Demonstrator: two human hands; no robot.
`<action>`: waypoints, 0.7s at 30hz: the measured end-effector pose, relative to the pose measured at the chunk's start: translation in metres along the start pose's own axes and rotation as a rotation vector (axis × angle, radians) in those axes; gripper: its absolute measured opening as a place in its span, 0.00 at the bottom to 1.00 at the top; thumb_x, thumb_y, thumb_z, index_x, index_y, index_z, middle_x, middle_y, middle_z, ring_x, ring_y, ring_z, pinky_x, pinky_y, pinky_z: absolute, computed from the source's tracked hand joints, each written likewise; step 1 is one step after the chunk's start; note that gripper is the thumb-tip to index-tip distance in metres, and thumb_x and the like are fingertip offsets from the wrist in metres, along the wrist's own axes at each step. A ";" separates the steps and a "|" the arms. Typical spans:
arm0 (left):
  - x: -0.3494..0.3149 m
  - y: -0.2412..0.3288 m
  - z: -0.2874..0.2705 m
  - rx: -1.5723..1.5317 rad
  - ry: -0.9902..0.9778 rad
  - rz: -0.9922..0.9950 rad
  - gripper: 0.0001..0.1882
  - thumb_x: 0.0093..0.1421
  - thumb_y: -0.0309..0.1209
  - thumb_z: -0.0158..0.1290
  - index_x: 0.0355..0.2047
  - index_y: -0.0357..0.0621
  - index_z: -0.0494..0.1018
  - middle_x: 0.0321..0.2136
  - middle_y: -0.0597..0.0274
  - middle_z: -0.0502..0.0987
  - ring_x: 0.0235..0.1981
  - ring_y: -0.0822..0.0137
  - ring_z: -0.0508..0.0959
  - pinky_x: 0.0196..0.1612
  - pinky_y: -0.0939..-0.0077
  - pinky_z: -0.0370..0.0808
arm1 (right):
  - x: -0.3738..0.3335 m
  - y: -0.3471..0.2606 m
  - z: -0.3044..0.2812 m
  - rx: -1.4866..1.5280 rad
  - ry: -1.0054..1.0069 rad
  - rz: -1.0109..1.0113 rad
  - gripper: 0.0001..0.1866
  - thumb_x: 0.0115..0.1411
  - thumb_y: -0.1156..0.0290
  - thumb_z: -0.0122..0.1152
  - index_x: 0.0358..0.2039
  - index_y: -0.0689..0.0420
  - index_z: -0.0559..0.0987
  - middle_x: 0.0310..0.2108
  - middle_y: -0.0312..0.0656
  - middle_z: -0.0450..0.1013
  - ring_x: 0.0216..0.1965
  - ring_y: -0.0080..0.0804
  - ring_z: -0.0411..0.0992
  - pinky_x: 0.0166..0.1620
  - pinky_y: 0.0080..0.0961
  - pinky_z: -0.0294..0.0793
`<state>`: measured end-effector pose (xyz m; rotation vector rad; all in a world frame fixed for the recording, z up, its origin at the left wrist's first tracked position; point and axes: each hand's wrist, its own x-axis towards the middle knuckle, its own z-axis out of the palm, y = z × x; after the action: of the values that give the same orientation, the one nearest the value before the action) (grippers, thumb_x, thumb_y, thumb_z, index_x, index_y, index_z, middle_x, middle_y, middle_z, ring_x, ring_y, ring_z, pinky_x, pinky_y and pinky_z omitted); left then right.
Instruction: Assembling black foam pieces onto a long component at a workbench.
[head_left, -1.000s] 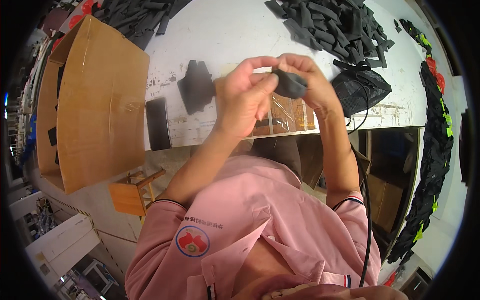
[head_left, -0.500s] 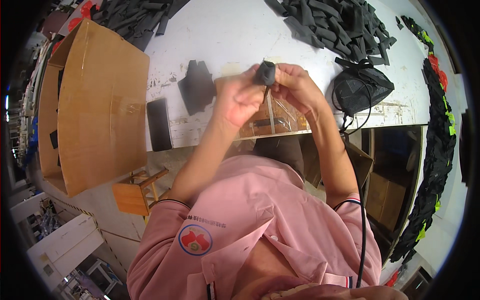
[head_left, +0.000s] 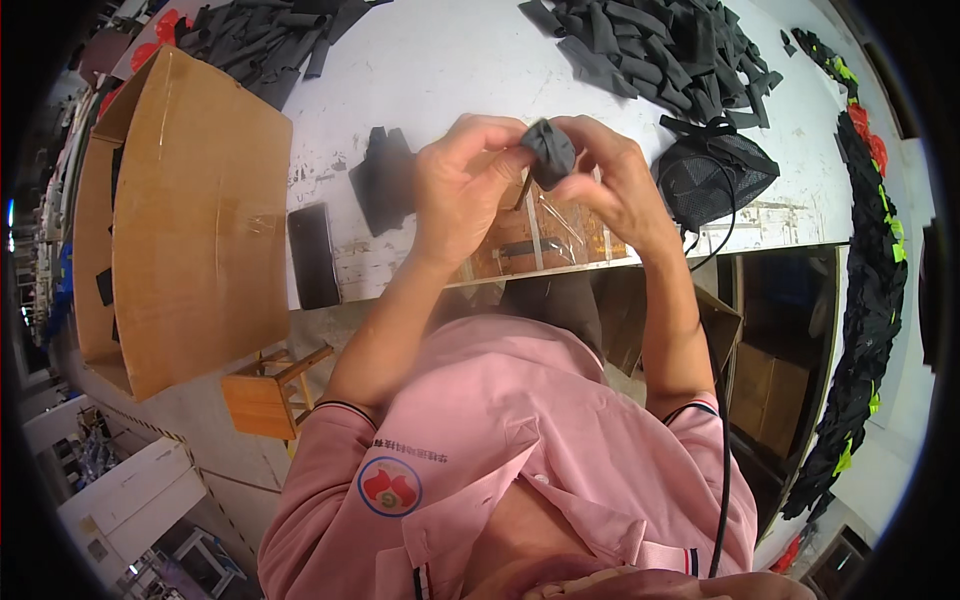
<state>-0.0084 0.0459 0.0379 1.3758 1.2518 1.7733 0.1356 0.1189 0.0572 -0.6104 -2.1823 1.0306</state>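
A small dark grey fabric tube (head_left: 550, 156) is bunched up between my two hands above the near edge of the white table. My left hand (head_left: 458, 185) pinches its left side between thumb and fingers. On the other side, my right hand (head_left: 622, 182) curls its fingers and thumb around the fabric. A thin brown stick-like piece (head_left: 523, 192) shows just below the tube; what it joins is hidden. Left of my left hand, flat dark grey fabric pieces (head_left: 381, 182) lie on the table.
A large cardboard box (head_left: 205, 220) stands at the left beside a dark phone (head_left: 314, 257). Heaps of grey fabric tubes (head_left: 660, 55) lie at the far side. A black mesh bag (head_left: 715, 172) with a cord sits right. A wooden stool (head_left: 258, 402) stands below the table.
The fabric tube has tilted and shifted slightly right, and more of its gathered side shows. My left hand has turned and risen; my right fingers and thumb have spread around the fabric.
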 end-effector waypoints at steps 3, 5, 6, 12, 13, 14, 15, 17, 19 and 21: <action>-0.006 0.000 -0.001 -0.124 0.118 -0.129 0.05 0.49 0.22 0.51 0.28 0.35 0.71 0.23 0.64 0.74 0.28 0.77 0.71 0.34 0.85 0.67 | 0.008 -0.016 -0.004 -0.603 -0.068 -0.100 0.15 0.46 0.59 0.56 0.23 0.60 0.71 0.18 0.41 0.67 0.20 0.35 0.66 0.21 0.25 0.64; -0.014 -0.016 -0.004 -0.140 0.141 -0.161 0.05 0.49 0.24 0.51 0.27 0.35 0.71 0.23 0.64 0.74 0.25 0.77 0.71 0.33 0.85 0.67 | 0.003 -0.003 0.009 -0.626 -0.046 -0.145 0.12 0.47 0.64 0.56 0.19 0.61 0.70 0.17 0.41 0.66 0.20 0.41 0.65 0.20 0.30 0.62; -0.018 -0.021 -0.004 -0.045 0.116 -0.169 0.05 0.49 0.25 0.51 0.27 0.35 0.71 0.22 0.64 0.74 0.25 0.77 0.70 0.32 0.85 0.67 | -0.006 0.015 0.021 -0.436 0.001 -0.109 0.13 0.48 0.64 0.56 0.18 0.61 0.70 0.16 0.42 0.65 0.18 0.41 0.65 0.20 0.31 0.62; -0.005 -0.021 -0.001 0.010 0.127 -0.204 0.06 0.50 0.26 0.50 0.26 0.35 0.71 0.22 0.66 0.73 0.26 0.78 0.69 0.32 0.85 0.66 | -0.003 0.015 0.021 -0.276 -0.024 0.032 0.13 0.49 0.64 0.55 0.17 0.61 0.70 0.14 0.44 0.64 0.15 0.43 0.62 0.19 0.32 0.61; -0.004 -0.015 0.000 -0.072 0.156 -0.173 0.06 0.51 0.26 0.50 0.26 0.35 0.71 0.22 0.66 0.73 0.26 0.79 0.69 0.32 0.85 0.65 | -0.001 0.008 0.017 -0.309 -0.010 -0.003 0.13 0.49 0.64 0.55 0.17 0.60 0.70 0.13 0.44 0.63 0.15 0.42 0.62 0.19 0.32 0.61; -0.004 -0.012 0.001 -0.153 0.185 -0.141 0.06 0.51 0.26 0.50 0.26 0.35 0.71 0.22 0.66 0.73 0.27 0.79 0.69 0.32 0.85 0.65 | 0.000 0.006 0.015 -0.341 0.003 -0.039 0.13 0.49 0.63 0.55 0.17 0.59 0.70 0.13 0.44 0.63 0.15 0.42 0.62 0.19 0.32 0.60; -0.009 -0.017 0.000 -0.150 0.187 -0.144 0.06 0.51 0.26 0.50 0.26 0.35 0.71 0.22 0.66 0.73 0.27 0.79 0.69 0.32 0.85 0.65 | -0.002 0.010 0.019 -0.337 0.000 -0.038 0.13 0.49 0.63 0.55 0.17 0.59 0.70 0.13 0.44 0.63 0.15 0.42 0.62 0.19 0.32 0.60; -0.014 -0.035 -0.002 -0.144 0.205 -0.228 0.05 0.51 0.25 0.49 0.27 0.35 0.71 0.23 0.66 0.72 0.27 0.78 0.68 0.33 0.85 0.65 | -0.004 0.022 0.028 -0.399 0.008 -0.105 0.14 0.49 0.61 0.54 0.16 0.59 0.70 0.12 0.43 0.62 0.14 0.42 0.62 0.19 0.32 0.60; -0.020 -0.031 0.000 -0.003 0.109 -0.216 0.05 0.51 0.24 0.48 0.27 0.35 0.71 0.24 0.67 0.72 0.27 0.78 0.69 0.34 0.84 0.65 | -0.012 0.030 0.034 -0.250 0.072 -0.102 0.14 0.50 0.62 0.54 0.17 0.60 0.70 0.11 0.44 0.62 0.14 0.42 0.62 0.19 0.31 0.60; -0.017 -0.033 0.004 -0.245 0.132 -0.197 0.07 0.53 0.25 0.47 0.31 0.33 0.69 0.26 0.64 0.73 0.31 0.77 0.71 0.37 0.84 0.66 | -0.017 0.031 0.037 -0.237 0.101 -0.012 0.15 0.51 0.62 0.53 0.17 0.61 0.70 0.11 0.44 0.61 0.14 0.41 0.61 0.19 0.31 0.60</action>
<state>-0.0030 0.0462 0.0008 0.9792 1.1483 1.8313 0.1248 0.1076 0.0087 -0.7380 -2.2319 0.7232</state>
